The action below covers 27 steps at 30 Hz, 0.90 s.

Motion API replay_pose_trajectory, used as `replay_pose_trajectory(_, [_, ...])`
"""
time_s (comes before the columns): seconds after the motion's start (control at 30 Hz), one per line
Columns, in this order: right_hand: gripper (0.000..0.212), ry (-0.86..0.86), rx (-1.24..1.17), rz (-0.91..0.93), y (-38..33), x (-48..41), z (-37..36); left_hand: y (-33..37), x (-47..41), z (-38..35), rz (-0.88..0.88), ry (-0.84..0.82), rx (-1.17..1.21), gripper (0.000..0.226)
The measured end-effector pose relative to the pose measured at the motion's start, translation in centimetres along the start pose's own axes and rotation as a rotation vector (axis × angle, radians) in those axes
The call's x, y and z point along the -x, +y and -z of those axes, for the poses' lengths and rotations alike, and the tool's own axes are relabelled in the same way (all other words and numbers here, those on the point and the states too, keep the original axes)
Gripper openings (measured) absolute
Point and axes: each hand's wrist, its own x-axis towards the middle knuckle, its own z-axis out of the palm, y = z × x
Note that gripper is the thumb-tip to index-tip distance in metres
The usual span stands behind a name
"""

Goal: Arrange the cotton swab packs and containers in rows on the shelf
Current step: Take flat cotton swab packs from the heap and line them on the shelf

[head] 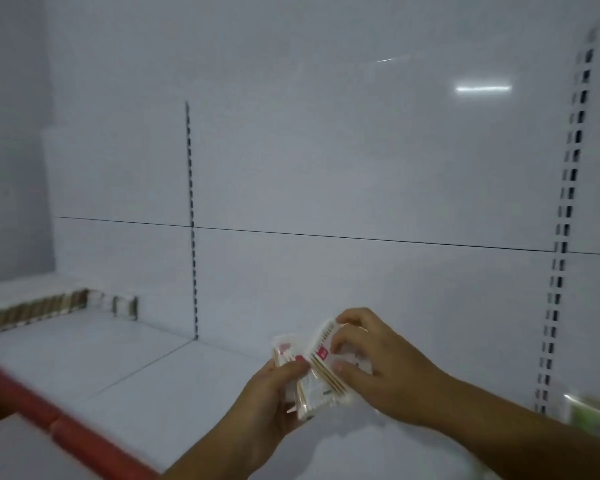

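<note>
Above the white shelf, near its middle, my left grip clasps a small bundle of cotton swab packs from below, while my right grip pinches the top pack. I judge I'm separating 1 pack to place. Next it should stand beside the row of packs at the back left, well apart from here.

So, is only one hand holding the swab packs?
No, the left hand and the right hand both grip the swab packs between them.
</note>
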Motion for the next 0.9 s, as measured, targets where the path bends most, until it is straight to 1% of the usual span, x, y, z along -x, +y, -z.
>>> replay_pose_trajectory(0.03, [0.023, -0.035, -0.032, -0.008, -1.2, -1.7, -2.1, 0.5, 0.8, 2.8, -0.013, 0.044, 0.005, 0.05])
replay_pose_trajectory(0.13, [0.06, -0.152, -0.222, -0.051, -5.0, -6.0, -7.4, 2.4, 3.1, 9.5, -0.04, 0.157, 0.009, 0.052])
replay_pose_trajectory(0.17, [0.066, -0.197, -0.285, -0.056, -6.2, -7.2, -8.9, 3.0, 3.7, 11.5, -0.048, 0.193, 0.009, 0.053])
replay_pose_trajectory(0.2, [0.066, -0.226, -0.315, -0.053, -7.3, -8.3, -10.3, 3.6, 4.2, 13.3, -0.054, 0.226, 0.007, 0.054])
replay_pose_trajectory(0.23, [0.06, -0.232, -0.315, -0.051, -8.3, -9.5, -11.5, 4.3, 4.6, 15.0, -0.062, 0.254, 0.007, 0.055])
replay_pose_trajectory(0.3, [0.044, -0.209, -0.306, -0.066, -9.8, -11.9, -13.6, 5.5, 5.1, 18.2, -0.079, 0.297, 0.009, 0.056])
replay_pose_trajectory(0.33, [0.041, -0.196, -0.309, -0.076, -10.3, -13.1, -14.5, 6.1, 5.1, 19.8, -0.087, 0.316, 0.014, 0.056])
replay_pose_trajectory(0.47, [0.045, -0.205, -0.35, -0.133, -11.7, -18.4, -18.3, 8.0, 4.3, 25.6, -0.097, 0.377, 0.048, 0.051])
replay_pose_trajectory(0.57, [0.048, -0.219, -0.363, -0.131, -12.2, -22.5, -21.8, 9.0, 3.1, 29.7, -0.078, 0.393, 0.077, 0.049])
replay_pose_trajectory(0.63, [0.049, -0.218, -0.422, -0.124, -12.4, -25.4, -24.1, 9.9, 2.0, 32.7, -0.062, 0.397, 0.067, 0.049])
replay_pose_trajectory(0.7, [0.048, -0.167, -0.482, -0.109, -12.5, -28.4, -26.6, 11.1, 0.7, 35.9, -0.045, 0.404, 0.041, 0.05])
replay_pose_trajectory(0.77, [0.044, -0.051, -0.577, -0.113, -12.4, -31.7, -29.0, 12.6, -0.7, 39.2, -0.02, 0.427, 0.021, 0.051])
replay_pose_trajectory(0.83, [0.038, 0.067, -0.671, -0.168, -12.1, -34.9, -31.4, 13.9, -1.8, 42.7, 0.006, 0.449, -0.001, 0.053])
replay_pose_trajectory(0.9, [0.03, 0.136, -0.741, -0.236, -11.5, -38.1, -33.6, 15.1, -2.5, 46.1, 0.023, 0.45, -0.007, 0.051])
